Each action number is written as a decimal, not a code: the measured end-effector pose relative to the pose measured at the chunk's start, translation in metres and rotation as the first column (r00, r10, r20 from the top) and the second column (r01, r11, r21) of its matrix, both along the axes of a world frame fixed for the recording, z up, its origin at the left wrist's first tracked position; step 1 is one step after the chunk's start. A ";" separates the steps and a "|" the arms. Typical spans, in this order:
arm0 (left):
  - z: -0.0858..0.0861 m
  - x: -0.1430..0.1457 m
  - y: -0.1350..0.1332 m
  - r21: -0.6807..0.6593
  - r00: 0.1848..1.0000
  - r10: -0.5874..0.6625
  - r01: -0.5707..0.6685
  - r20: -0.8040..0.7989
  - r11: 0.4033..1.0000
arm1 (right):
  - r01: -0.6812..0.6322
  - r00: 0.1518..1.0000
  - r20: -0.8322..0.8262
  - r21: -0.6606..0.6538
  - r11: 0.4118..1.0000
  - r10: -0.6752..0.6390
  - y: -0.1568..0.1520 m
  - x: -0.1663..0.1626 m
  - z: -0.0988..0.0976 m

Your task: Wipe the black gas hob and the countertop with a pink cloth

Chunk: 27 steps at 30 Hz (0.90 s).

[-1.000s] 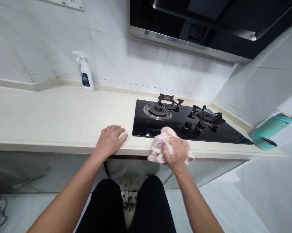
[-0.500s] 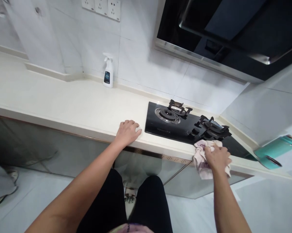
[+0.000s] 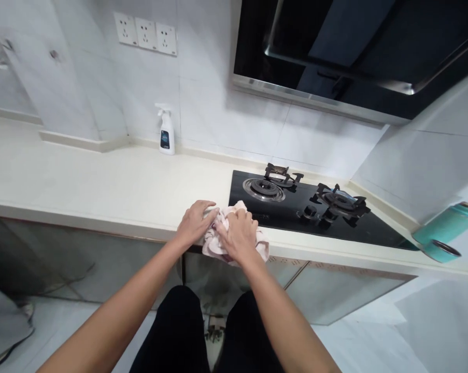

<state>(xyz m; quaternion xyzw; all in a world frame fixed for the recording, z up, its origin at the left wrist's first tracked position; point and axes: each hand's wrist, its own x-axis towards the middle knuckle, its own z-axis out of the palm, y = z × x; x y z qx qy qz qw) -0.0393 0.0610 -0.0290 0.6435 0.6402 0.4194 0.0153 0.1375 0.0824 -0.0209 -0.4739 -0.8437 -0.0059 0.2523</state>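
My right hand [image 3: 239,233] is closed on a crumpled white-and-pink cloth [image 3: 261,247], pressing it at the front edge of the counter by the near-left corner of the black gas hob [image 3: 284,220]. Part of the cloth hangs over the edge. Right beside it, my left hand [image 3: 195,221] rests on the counter edge with thumb and fingers apart. Its fingertips are at the cloth's left side; whether they touch it I cannot tell.
A white spray bottle [image 3: 166,132] stands against the wall on the pale counter [image 3: 82,178]. A loose pan support [image 3: 282,175] sits behind the left burner [image 3: 264,189]. At right is a turquoise container [image 3: 447,225]. The range hood [image 3: 315,98] overhangs the hob. Another person's clothing [image 3: 2,321] shows at lower left.
My right hand has slid the cloth left along the counter's front edge, from below the right burner to beside my left hand. My left hand stays in about the same place.
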 end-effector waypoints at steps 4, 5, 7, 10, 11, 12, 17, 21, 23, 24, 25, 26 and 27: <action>-0.002 0.004 -0.020 0.107 0.999 -0.048 0.050 -0.018 0.993 | -0.307 0.935 -0.229 -0.134 0.942 0.272 0.027 0.033 0.008; -0.002 0.009 -0.025 0.106 0.994 -0.060 0.069 -0.092 0.992 | -0.356 0.906 -0.287 -0.121 0.927 0.310 0.038 0.049 0.010; -0.002 0.027 -0.031 0.043 0.961 -0.098 0.113 -0.258 0.993 | -0.279 0.899 -0.367 -0.063 0.958 0.238 0.062 0.086 0.014; -0.002 0.059 -0.028 -0.125 0.893 -0.170 0.129 -0.417 0.984 | -0.034 0.951 -0.309 -0.039 0.999 0.020 0.093 0.137 0.006; -0.002 0.072 -0.024 -0.166 0.878 -0.178 0.115 -0.444 0.979 | 0.031 0.967 -0.252 -0.040 0.999 -0.040 0.100 0.151 -0.001; -0.004 0.084 -0.019 -0.189 0.866 -0.177 0.098 -0.467 0.977 | 0.081 0.977 -0.194 -0.040 0.996 -0.088 0.107 0.163 -0.010; -0.015 0.151 0.002 -0.097 0.782 -0.177 0.148 -0.597 0.984 | 0.107 0.994 0.025 -0.008 0.994 -0.107 0.129 0.187 -0.058; -0.023 0.180 0.011 -0.010 0.779 -0.103 0.124 -0.618 0.992 | 0.053 0.998 0.025 -0.034 0.998 -0.052 0.140 0.191 -0.068; -0.026 0.178 0.010 0.017 0.786 -0.086 0.122 -0.612 0.992 | 0.066 0.997 -0.030 -0.065 0.996 -0.068 0.143 0.193 -0.067; -0.028 0.172 0.008 0.029 0.789 -0.082 0.125 -0.610 0.992 | 0.075 0.996 -0.044 -0.076 0.994 -0.078 0.144 0.194 -0.066; -0.030 0.165 0.006 0.040 0.791 -0.076 0.126 -0.607 0.991 | 0.080 0.995 -0.047 -0.084 0.993 -0.085 0.144 0.194 -0.066; -0.032 0.155 0.003 0.050 0.791 -0.069 0.125 -0.608 0.991 | 0.084 0.995 -0.043 -0.088 0.993 -0.088 0.144 0.195 -0.066; -0.033 0.143 -0.002 0.056 0.790 -0.062 0.121 -0.610 0.991 | 0.088 0.995 -0.036 -0.092 0.992 -0.092 0.144 0.194 -0.067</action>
